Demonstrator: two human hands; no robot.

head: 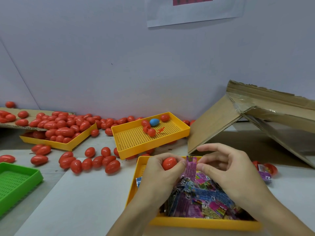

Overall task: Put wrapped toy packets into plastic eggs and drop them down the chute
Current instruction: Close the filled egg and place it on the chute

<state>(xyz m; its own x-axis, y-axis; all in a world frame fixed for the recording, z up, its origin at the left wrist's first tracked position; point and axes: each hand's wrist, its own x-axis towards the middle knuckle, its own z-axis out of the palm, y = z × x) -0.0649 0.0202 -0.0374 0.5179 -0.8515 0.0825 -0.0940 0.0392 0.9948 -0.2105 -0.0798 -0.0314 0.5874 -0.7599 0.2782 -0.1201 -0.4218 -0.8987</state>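
- left hand [160,169] curled round red egg [169,163], gripping it above far end of yellow tray [201,223]
- right hand [226,169] pinching purple packet [191,167] at fingertips, remaining fingers loosely spread
- packet just right of egg, between both hands, long axis upright, touching left fingertips
- likely next: packet leftward into egg; whether egg is open, cannot tell
- cardboard chute [247,120] beyond right hand, nearer that side
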